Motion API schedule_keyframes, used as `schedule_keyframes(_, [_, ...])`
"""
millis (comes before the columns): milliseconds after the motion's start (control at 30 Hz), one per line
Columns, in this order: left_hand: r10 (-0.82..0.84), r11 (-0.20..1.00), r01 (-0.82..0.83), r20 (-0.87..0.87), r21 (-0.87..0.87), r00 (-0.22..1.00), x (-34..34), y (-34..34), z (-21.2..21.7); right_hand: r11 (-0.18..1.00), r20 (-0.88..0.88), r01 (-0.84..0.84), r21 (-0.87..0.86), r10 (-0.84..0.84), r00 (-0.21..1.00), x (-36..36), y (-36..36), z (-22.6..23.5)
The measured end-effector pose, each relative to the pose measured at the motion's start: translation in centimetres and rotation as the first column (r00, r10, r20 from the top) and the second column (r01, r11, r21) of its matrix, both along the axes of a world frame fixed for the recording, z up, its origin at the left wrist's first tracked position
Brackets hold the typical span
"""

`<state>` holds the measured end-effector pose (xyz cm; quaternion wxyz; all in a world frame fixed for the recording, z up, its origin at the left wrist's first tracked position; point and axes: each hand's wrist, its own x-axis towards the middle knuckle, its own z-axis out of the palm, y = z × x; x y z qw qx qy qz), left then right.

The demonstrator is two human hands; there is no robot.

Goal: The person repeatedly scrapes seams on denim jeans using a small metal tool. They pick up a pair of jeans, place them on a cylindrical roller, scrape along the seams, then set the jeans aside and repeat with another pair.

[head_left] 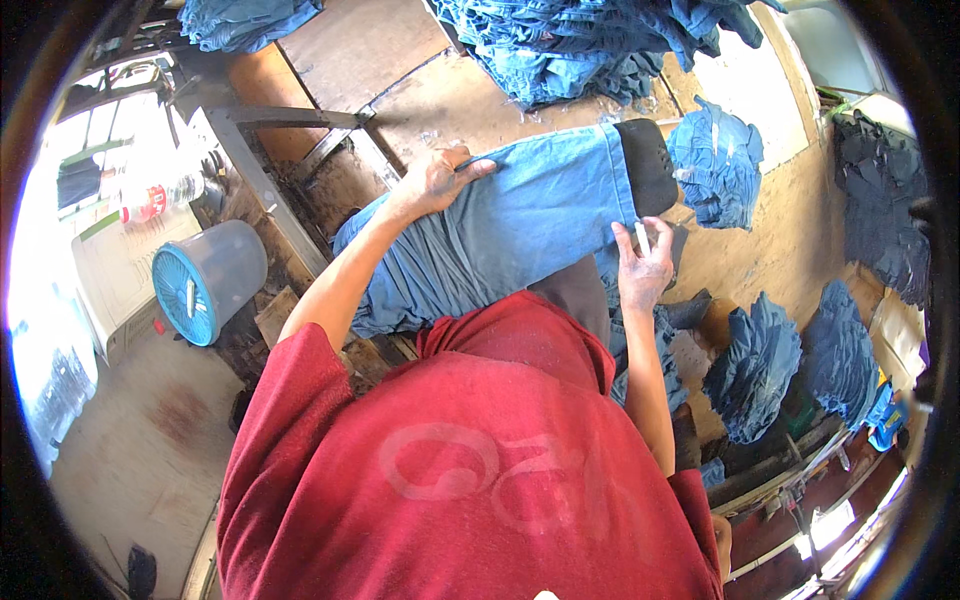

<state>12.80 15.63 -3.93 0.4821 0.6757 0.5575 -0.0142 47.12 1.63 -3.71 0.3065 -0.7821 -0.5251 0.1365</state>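
Observation:
A light blue denim trouser leg [545,205] lies stretched over a dark, round-ended board [648,165], whose tip sticks out past the hem. My left hand [440,183] is closed on the upper edge of the denim, thumb on top. Below it, the cloth bunches into folds. At the lower corner of the hem, my right hand [645,268] pinches a short white stick [641,238]; I cannot tell its exact kind. The fingertips of that hand are close to the hem, and whether they also grip the cloth is unclear.
A large denim pile [560,45] lies at the far side, a smaller bundle [716,165] beyond the board's tip. More denim stacks [755,370] stand at right. A translucent bucket [225,275] with a blue lid lies on its side at left, near a metal frame [245,170].

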Motion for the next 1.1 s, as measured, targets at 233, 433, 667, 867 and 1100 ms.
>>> schedule_keyframes(233, [0.040, 0.810, 0.087, 0.203, -0.580, 0.978, -2.6, 1.6, -2.5, 0.969, 0.187, -0.179, -0.171, 0.210, 0.960, 3.3, 0.0, -0.6])
schedule_keyframes(433, [0.065, 0.974, -0.051, 0.052, -0.222, 0.997, -0.2, 4.4, -2.6, 0.985, 0.115, -0.130, -0.115, 0.143, 0.983, 6.3, 1.9, -0.9])
schedule_keyframes(667, [0.002, 0.997, -0.004, 0.026, 0.077, 1.000, 2.9, 4.7, -2.5, 0.980, -0.086, -0.099, -0.174, 0.085, 0.993, 7.8, 4.9, -0.4])
schedule_keyframes(867, [-0.244, 0.948, 0.227, -0.051, -0.222, 0.969, 1.8, 6.5, -1.3, 0.985, -0.187, -0.102, -0.138, 0.075, 0.979, 7.9, 5.0, -1.1])
schedule_keyframes(1100, [0.025, 0.994, -0.060, 0.344, 0.090, 0.939, 2.1, 5.4, -2.7, 0.966, 0.033, -0.079, -0.247, 0.090, 0.995, 0.3, 5.0, 5.0])
